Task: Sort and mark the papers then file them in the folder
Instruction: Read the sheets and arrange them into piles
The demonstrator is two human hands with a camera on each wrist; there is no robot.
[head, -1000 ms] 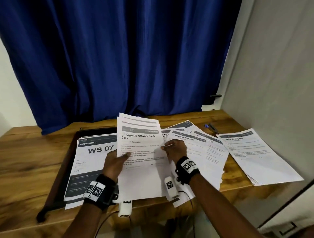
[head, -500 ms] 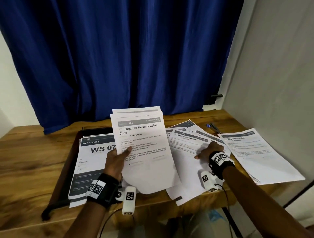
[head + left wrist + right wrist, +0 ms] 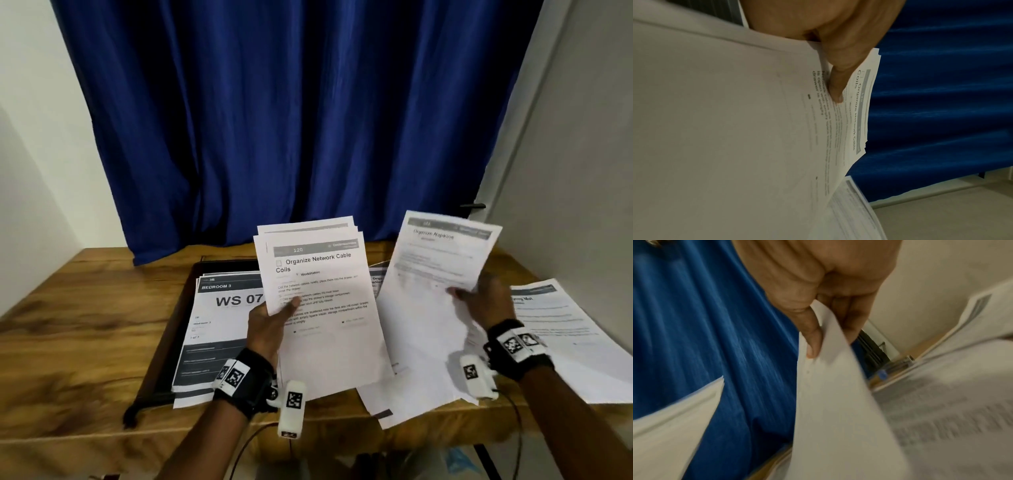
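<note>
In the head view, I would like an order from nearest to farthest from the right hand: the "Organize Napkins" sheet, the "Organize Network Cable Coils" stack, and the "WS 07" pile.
1. "Organize Napkins" sheet: pinched in the right hand itself.
2. "Organize Network Cable Coils" stack: centre, held up by the left hand.
3. "WS 07" pile: far left, lying on the black folder.

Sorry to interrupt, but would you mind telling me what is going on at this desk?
A person is sorting printed papers at a wooden desk. The left hand grips a small stack of sheets, the top one headed "Organize Network Cable Coils". The right hand pinches a single sheet, headed "Organize Napkins", raised off the loose papers on the desk. A pile marked "WS 07" lies on an open black folder, and another pile sits at the right.
</note>
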